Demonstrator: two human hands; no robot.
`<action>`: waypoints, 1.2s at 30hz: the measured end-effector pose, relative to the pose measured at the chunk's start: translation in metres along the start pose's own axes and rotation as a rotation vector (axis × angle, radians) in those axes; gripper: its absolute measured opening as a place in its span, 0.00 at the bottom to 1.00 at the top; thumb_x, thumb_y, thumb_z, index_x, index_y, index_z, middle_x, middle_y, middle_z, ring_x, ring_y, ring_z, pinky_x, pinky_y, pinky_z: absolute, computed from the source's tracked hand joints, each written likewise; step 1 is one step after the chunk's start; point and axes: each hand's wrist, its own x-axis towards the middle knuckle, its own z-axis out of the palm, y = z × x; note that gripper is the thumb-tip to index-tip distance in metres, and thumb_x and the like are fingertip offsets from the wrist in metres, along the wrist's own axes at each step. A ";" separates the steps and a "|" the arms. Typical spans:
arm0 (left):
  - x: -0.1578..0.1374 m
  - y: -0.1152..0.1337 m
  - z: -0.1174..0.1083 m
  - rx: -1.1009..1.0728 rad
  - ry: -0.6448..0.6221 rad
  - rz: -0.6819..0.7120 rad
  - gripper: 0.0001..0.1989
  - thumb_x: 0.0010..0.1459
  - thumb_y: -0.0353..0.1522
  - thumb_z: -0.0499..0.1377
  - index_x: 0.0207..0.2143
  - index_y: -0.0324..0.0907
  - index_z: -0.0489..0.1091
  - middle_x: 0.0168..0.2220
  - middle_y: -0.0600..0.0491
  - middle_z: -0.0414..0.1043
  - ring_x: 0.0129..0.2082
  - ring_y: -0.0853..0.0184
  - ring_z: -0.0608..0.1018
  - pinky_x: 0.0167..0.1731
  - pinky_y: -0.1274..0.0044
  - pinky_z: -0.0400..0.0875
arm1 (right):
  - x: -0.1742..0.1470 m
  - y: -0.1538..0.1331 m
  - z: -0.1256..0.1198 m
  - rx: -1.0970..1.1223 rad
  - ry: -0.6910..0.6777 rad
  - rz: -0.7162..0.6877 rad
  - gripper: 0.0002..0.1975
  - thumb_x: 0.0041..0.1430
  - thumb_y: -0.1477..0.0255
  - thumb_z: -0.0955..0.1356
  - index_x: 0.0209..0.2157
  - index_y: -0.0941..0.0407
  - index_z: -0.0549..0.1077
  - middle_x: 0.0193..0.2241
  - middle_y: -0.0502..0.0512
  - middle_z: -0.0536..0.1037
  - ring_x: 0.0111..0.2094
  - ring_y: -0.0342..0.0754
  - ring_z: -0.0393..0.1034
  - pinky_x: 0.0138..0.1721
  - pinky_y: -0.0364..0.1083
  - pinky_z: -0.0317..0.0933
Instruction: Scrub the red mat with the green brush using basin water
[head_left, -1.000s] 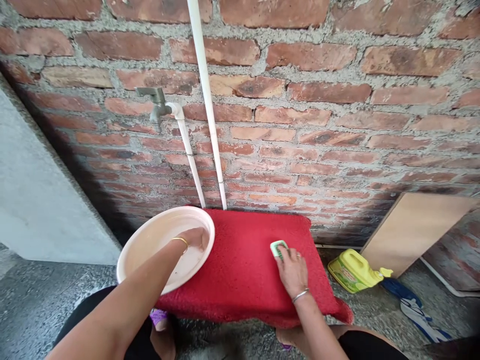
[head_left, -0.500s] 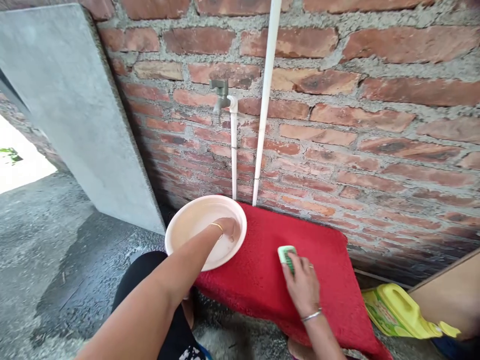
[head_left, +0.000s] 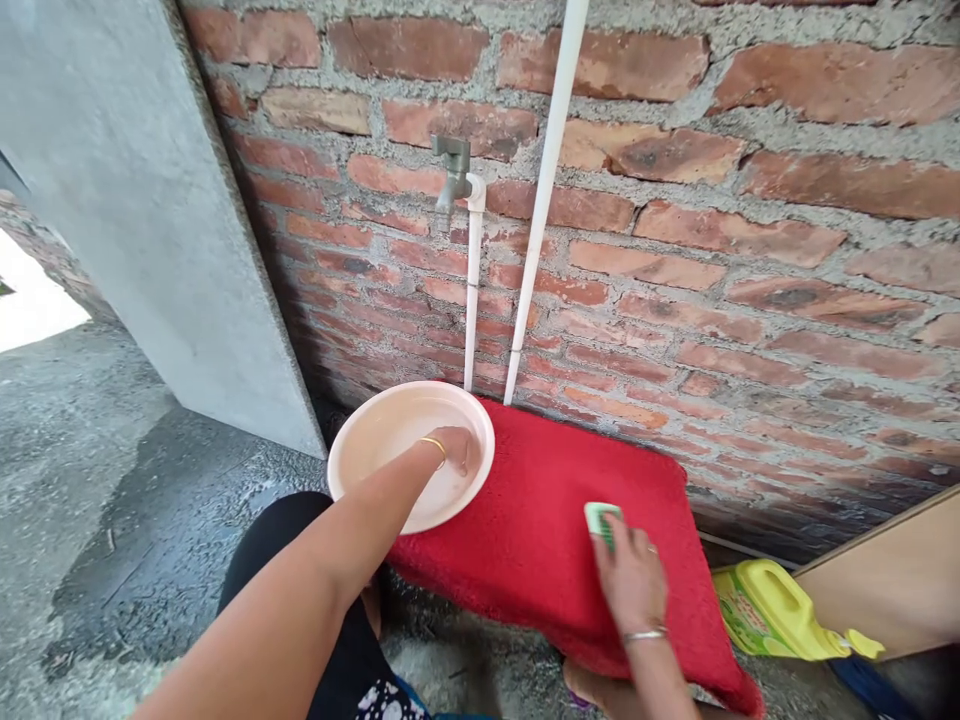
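A red mat (head_left: 525, 520) lies on the ground against a brick wall. My right hand (head_left: 634, 575) grips a green and white scrub brush (head_left: 600, 518) and presses it onto the mat's right half. My left hand (head_left: 454, 448) reaches into a pale round basin (head_left: 367, 440) that rests on the mat's left end; its fingers dip inside, and I cannot see whether they hold anything. A gold bangle circles the left wrist, a silver one the right.
A grey tap (head_left: 453, 170) on a white pipe (head_left: 472, 290) hangs above the basin, with a second white pipe (head_left: 544, 200) beside it. A yellow detergent jug (head_left: 772, 610) lies at the right by a wooden board (head_left: 885, 590). A concrete slab (head_left: 135, 200) leans at the left; the floor is wet.
My right hand has slid the brush to the right and slightly toward me across the mat. My left hand stays in the basin. The view has swung left and then steadied.
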 end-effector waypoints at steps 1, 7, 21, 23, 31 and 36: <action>0.000 0.000 0.000 0.021 0.008 -0.022 0.33 0.34 0.32 0.74 0.47 0.34 0.74 0.46 0.39 0.77 0.47 0.48 0.78 0.48 0.67 0.70 | 0.000 0.033 0.000 -0.042 0.013 0.111 0.23 0.65 0.59 0.57 0.51 0.55 0.73 0.36 0.62 0.73 0.34 0.53 0.68 0.37 0.50 0.60; -0.003 -0.001 0.002 0.007 0.030 -0.004 0.35 0.37 0.31 0.73 0.50 0.31 0.71 0.48 0.35 0.76 0.48 0.47 0.77 0.48 0.67 0.70 | -0.013 0.130 -0.005 -0.047 0.086 0.573 0.32 0.60 0.47 0.55 0.53 0.53 0.71 0.33 0.63 0.73 0.29 0.56 0.67 0.30 0.52 0.60; -0.005 -0.001 0.002 0.012 0.044 -0.060 0.37 0.40 0.29 0.72 0.54 0.31 0.66 0.53 0.34 0.72 0.50 0.49 0.76 0.48 0.69 0.70 | -0.035 -0.104 -0.007 0.217 -0.002 -0.261 0.16 0.64 0.68 0.62 0.51 0.45 0.72 0.41 0.55 0.74 0.40 0.49 0.67 0.44 0.47 0.59; -0.004 -0.002 0.002 0.005 0.031 -0.062 0.36 0.40 0.29 0.71 0.53 0.30 0.66 0.52 0.34 0.72 0.49 0.49 0.76 0.48 0.68 0.70 | -0.027 -0.064 -0.006 0.161 0.008 -0.164 0.16 0.65 0.66 0.61 0.50 0.47 0.73 0.40 0.56 0.74 0.39 0.50 0.67 0.43 0.47 0.59; 0.010 -0.005 0.005 0.044 -0.004 -0.023 0.35 0.39 0.33 0.72 0.52 0.36 0.70 0.52 0.37 0.74 0.48 0.49 0.78 0.47 0.66 0.72 | -0.014 0.108 -0.007 -0.045 0.129 0.520 0.27 0.62 0.53 0.59 0.51 0.56 0.73 0.33 0.62 0.73 0.31 0.54 0.66 0.32 0.50 0.57; 0.014 -0.008 0.008 0.042 0.019 -0.005 0.35 0.37 0.34 0.73 0.51 0.38 0.72 0.51 0.39 0.75 0.49 0.48 0.77 0.50 0.65 0.71 | -0.007 0.021 -0.008 0.230 0.209 0.077 0.26 0.63 0.51 0.57 0.48 0.54 0.74 0.35 0.59 0.72 0.36 0.53 0.66 0.39 0.50 0.61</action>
